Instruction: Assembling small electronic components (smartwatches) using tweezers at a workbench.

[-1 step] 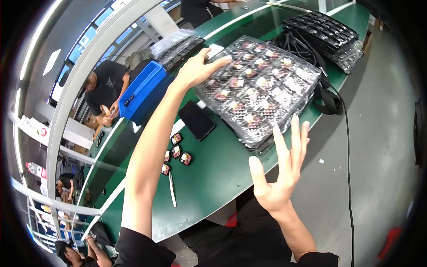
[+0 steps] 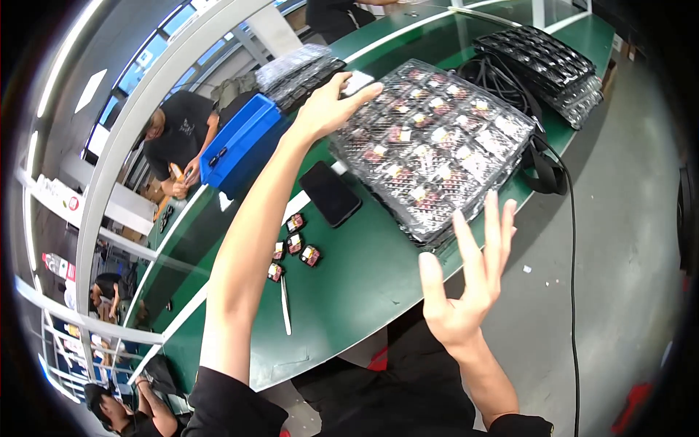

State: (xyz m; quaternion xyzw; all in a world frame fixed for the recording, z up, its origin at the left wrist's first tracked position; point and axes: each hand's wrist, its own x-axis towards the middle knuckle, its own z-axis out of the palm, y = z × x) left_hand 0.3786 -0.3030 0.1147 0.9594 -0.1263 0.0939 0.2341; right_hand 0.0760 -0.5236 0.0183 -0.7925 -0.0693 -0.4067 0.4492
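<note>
1. A flat, square stack of clear plastic trays [image 2: 455, 149], its pockets filled with small dark, red and yellow pieces, lies on the green, white-edged counter [image 2: 357, 298], just above and right of the frame's centre.
2. The bare left hand [image 2: 328, 113] is at the stack's upper-left edge, thumb and fingers spread apart with the thumb pointing over the trays; whether it touches them I cannot tell.
3. The bare right hand [image 2: 462, 302], right of centre and lower down, is open with its fingers spread, their tips near the stack's lower-right edge; contact there is unclear.
4. Near the middle of the frame lies a black rectangular phone [image 2: 331, 194]. Below and left of it, five small dark blocks with pale tops [image 2: 294, 244] sit close together, beside a thin white stick [image 2: 285, 309].
5. A long blue plastic bin [image 2: 244, 138] stands at upper left, near a seated person in dark clothing [image 2: 182, 131].
6. At upper right are stacked black plastic trays [image 2: 539, 58] and a coiled black cable [image 2: 502, 84].
</note>
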